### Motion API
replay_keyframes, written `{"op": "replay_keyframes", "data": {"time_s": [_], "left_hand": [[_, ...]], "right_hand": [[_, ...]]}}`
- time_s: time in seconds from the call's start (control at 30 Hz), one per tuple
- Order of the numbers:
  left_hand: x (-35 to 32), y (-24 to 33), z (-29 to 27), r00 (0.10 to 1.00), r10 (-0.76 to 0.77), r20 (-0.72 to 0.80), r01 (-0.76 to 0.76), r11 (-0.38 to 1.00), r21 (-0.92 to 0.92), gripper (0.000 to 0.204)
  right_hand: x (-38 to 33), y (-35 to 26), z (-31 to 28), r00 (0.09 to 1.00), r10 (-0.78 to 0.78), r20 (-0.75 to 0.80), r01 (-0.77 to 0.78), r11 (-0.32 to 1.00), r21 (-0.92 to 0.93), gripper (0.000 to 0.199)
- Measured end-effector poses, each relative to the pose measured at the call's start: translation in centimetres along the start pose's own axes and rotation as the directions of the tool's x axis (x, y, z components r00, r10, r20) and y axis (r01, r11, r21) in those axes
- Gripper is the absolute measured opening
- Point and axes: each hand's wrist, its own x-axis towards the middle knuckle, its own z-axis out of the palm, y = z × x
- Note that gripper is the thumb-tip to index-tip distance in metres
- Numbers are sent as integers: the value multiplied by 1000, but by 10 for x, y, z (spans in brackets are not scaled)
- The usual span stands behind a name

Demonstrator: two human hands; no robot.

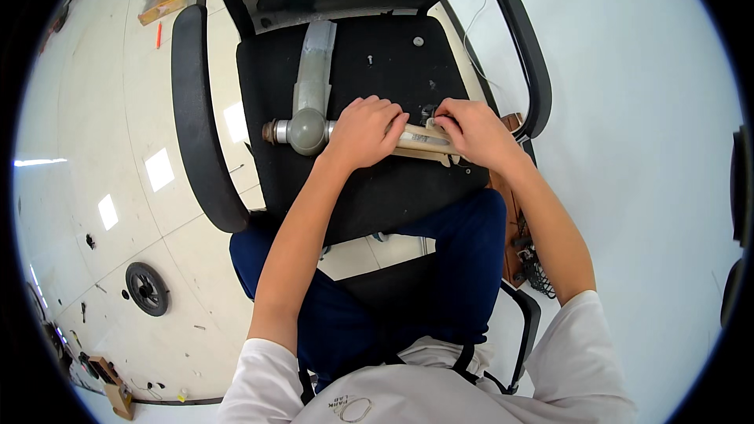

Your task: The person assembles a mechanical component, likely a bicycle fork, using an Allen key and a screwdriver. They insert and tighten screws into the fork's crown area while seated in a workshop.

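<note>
A grey angled fitting with a metal cylinder (308,127) lies across the black seat (377,188) of an office chair in front of me. My left hand (363,130) is closed over the cylinder's middle, just right of the round grey joint. My right hand (471,132) pinches the beige end of the part (420,141) near the seat's right side. Two small screws (418,42) lie loose on the seat farther back.
The chair's left armrest (196,110) and right armrest (528,55) flank the seat. A loose caster wheel (147,288) lies on the tiled floor at the left. A cardboard piece (165,0) lies at the far left. A white wall stands on the right.
</note>
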Motion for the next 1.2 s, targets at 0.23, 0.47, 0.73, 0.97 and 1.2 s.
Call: {"op": "replay_keyframes", "data": {"time_s": [0.23,0.47,0.73,0.97,1.2], "left_hand": [[1,2,-1,1000,-8,19,9,1000,-27,21],[-7,-9,5,999,-27,43,27,1000,-2,22],[-12,-12,12,1000,-13,23,13,1000,-11,22],[-14,-14,11,1000,-18,17,18,1000,1,26],[-21,-19,11,999,-22,46,22,1000,8,26]], "right_hand": [[11,-4,-41,978,163,-133,-142,978,151,15],[-40,22,-1,795,589,147,-568,635,524,24],[-37,15,22,797,598,77,-574,714,401,26],[-33,21,33,951,291,-103,-291,957,18,22],[-28,37,20,990,99,98,-101,995,9,17]]}}
